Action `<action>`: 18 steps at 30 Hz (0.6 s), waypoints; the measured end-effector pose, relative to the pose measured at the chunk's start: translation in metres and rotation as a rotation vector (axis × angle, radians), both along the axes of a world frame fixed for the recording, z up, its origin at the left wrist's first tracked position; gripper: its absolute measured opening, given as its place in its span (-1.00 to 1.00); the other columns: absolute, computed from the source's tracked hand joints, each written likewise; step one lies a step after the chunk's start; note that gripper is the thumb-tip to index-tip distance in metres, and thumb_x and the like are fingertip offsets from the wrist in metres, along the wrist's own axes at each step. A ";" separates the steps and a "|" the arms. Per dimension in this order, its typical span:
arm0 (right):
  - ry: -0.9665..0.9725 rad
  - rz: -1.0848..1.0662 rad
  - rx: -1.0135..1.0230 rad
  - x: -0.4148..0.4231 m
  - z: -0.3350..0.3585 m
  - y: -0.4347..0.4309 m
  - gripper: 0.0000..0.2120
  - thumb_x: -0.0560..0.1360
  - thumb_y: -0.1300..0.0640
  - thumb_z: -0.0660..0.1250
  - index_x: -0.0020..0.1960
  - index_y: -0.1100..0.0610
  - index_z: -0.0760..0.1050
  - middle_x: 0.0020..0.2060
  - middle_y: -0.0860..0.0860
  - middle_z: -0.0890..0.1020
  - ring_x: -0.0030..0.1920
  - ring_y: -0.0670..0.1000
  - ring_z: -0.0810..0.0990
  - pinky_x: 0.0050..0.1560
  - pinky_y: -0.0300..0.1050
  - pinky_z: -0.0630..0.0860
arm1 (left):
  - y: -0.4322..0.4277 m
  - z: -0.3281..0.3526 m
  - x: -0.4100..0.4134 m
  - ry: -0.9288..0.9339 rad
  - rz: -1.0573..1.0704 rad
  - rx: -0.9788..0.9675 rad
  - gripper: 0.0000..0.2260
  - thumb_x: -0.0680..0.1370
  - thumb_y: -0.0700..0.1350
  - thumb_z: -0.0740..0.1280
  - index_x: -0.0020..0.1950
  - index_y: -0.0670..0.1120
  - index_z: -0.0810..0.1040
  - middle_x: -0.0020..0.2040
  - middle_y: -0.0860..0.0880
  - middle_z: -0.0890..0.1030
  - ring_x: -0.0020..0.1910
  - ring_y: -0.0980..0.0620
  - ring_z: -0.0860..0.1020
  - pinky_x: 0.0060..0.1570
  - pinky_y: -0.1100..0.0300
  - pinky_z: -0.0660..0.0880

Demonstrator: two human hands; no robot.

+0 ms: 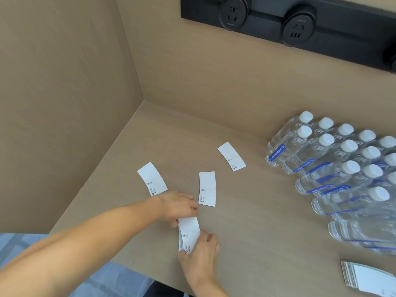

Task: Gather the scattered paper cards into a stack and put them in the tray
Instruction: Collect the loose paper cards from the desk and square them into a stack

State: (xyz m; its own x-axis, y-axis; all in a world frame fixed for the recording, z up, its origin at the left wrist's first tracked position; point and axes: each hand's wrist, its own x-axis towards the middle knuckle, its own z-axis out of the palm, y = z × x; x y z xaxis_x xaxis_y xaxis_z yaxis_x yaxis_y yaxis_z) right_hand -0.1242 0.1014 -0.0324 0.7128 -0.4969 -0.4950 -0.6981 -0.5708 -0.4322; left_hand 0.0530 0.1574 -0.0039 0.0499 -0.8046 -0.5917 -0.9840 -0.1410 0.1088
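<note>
- Both hands are working low in the middle of the frame, holding a small bunch of white paper cards (pixel 188 235) between them, a couple of cards at least, slightly fanned at the bottom edge.
- The left hand (pixel 177 205) comes in from the lower left, and its fingers are curled closed over the top end of that bunch.
- The right hand (pixel 200 257) reaches up from the bottom edge, thumb and fingertips pinched tight on the lower right side of the same cards.
- Three more cards lie loose and flat on the wooden desk (pixel 257 232): a left card (pixel 152 179) just above the left wrist, a middle card (pixel 207 189) just right of the left hand's knuckles, and a far card (pixel 231 156) further up toward the center, well apart from the hands.
- Each has small print at one end.
- A pack of water bottles (pixel 342 172) with white caps fills the right side.
- In the bottom right corner sits a thick stack of cards (pixel 364 277). I can't tell if a tray is under it.
- A black socket strip (pixel 300 24) runs across the upper right.
</note>
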 end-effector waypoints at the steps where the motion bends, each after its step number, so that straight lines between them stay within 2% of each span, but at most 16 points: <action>1: 0.017 -0.024 0.002 0.000 -0.002 0.005 -0.53 0.40 0.01 0.39 0.24 0.10 0.36 0.16 0.03 0.37 0.21 0.07 0.31 0.21 -0.16 0.36 | 0.000 -0.003 -0.001 -0.006 -0.024 0.003 -0.60 0.44 -0.19 0.37 0.27 -0.14 0.42 0.22 -0.06 0.43 0.18 -0.08 0.37 -0.20 0.06 0.31; 5: 0.025 -0.095 -0.006 0.000 -0.011 0.020 -0.46 0.39 0.02 0.39 0.30 0.12 0.31 0.18 0.02 0.30 0.21 0.07 0.28 0.21 -0.14 0.39 | 0.001 -0.015 -0.002 -0.021 -0.086 -0.024 -0.64 0.45 -0.26 0.36 0.23 -0.17 0.42 0.21 -0.09 0.42 0.15 -0.11 0.38 -0.25 0.06 0.30; 8: 0.028 -0.062 -0.047 0.001 -0.013 0.025 -0.39 0.38 0.01 0.36 0.36 0.11 0.26 0.19 0.01 0.27 0.22 0.06 0.28 0.15 -0.19 0.41 | 0.003 -0.023 0.000 -0.014 -0.100 -0.051 -0.64 0.45 -0.26 0.35 0.23 -0.19 0.41 0.22 -0.10 0.40 0.13 -0.11 0.38 -0.27 0.06 0.32; 11: 0.030 -0.020 -0.060 0.000 -0.015 0.020 -0.41 0.41 0.06 0.35 0.39 0.11 0.27 0.21 0.02 0.29 0.23 0.05 0.30 0.09 -0.20 0.44 | 0.005 -0.028 0.000 0.013 -0.053 -0.066 -0.59 0.42 -0.24 0.36 0.26 -0.20 0.40 0.20 -0.11 0.39 0.12 -0.11 0.38 -0.25 0.04 0.39; 14: 0.057 0.041 -0.072 -0.002 -0.016 0.001 -0.42 0.42 0.12 0.29 0.41 0.07 0.23 0.27 -0.01 0.25 0.26 0.02 0.26 0.15 -0.26 0.40 | 0.010 -0.034 -0.010 0.082 0.097 -0.089 -0.61 0.39 -0.17 0.38 0.18 -0.20 0.40 0.13 -0.10 0.38 0.05 -0.09 0.39 -0.14 0.05 0.43; 16: 0.044 0.104 -0.069 -0.005 -0.016 -0.017 -0.40 0.42 0.16 0.26 0.43 0.07 0.20 0.31 -0.02 0.22 0.29 0.00 0.24 0.18 -0.30 0.37 | 0.015 -0.038 -0.021 0.150 0.285 -0.119 -0.67 0.38 -0.17 0.37 0.10 -0.17 0.39 0.09 -0.06 0.35 -0.07 -0.06 0.42 -0.18 0.10 0.44; 18: 0.021 0.142 -0.064 -0.008 -0.015 -0.036 -0.39 0.42 0.19 0.25 0.43 0.04 0.18 0.32 -0.05 0.20 0.28 -0.05 0.24 0.12 -0.29 0.40 | 0.018 -0.041 -0.035 0.199 0.464 -0.169 -0.69 0.37 -0.16 0.35 0.06 -0.13 0.36 0.09 0.00 0.32 -0.17 -0.02 0.40 -0.26 0.17 0.39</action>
State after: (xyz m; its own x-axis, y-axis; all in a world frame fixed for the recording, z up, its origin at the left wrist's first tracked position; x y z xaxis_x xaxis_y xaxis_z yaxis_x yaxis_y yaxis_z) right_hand -0.1321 0.0659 -0.0469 0.7680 -0.4227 -0.4812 -0.6169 -0.6902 -0.3782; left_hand 0.0183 0.1757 -0.0453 0.3237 -0.8096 -0.4897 -0.7803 -0.5212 0.3458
